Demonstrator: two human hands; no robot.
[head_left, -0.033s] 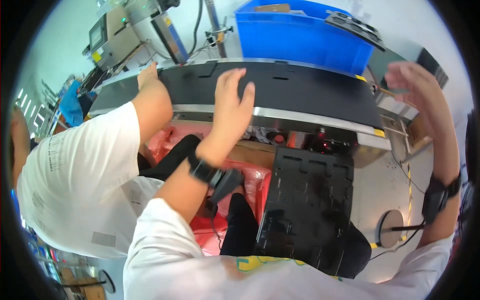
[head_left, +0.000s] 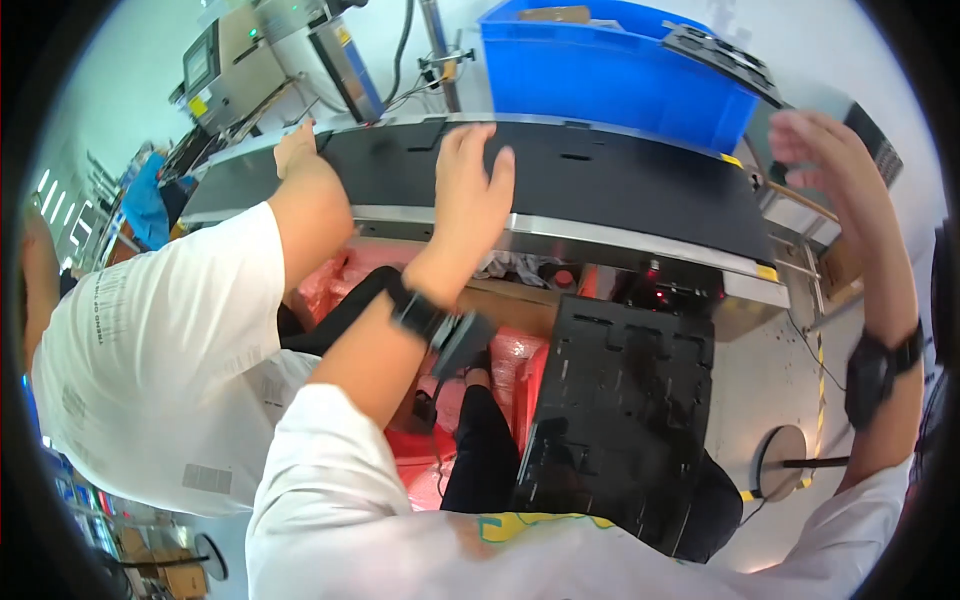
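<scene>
My left hand (head_left: 474,190) is raised in front of the conveyor's near edge, its thumb apart from the fingers and nothing in it. Farther right, my right hand (head_left: 830,165) is also up in the air, open and bare, with its fingers stretched toward the left. A black moulded plastic tray (head_left: 620,410) with slots and recesses lies across my lap, touched by neither hand. Beyond it runs a black conveyor belt (head_left: 640,180) with metal side rails. Each of my wrists carries a black strapped device.
To my left sits a co-worker in a white shirt (head_left: 170,350), one hand (head_left: 297,150) over the belt. Behind the belt stands a blue bin (head_left: 610,80) with a black slotted panel (head_left: 720,55) on its rim. Red plastic wrapping (head_left: 515,360) lies below; a round-seated stool (head_left: 782,462) is at right.
Both my hands have risen slightly. The whole view has shifted a little, while the tray stays on my lap and the co-worker's arm keeps nearly the same pose.
</scene>
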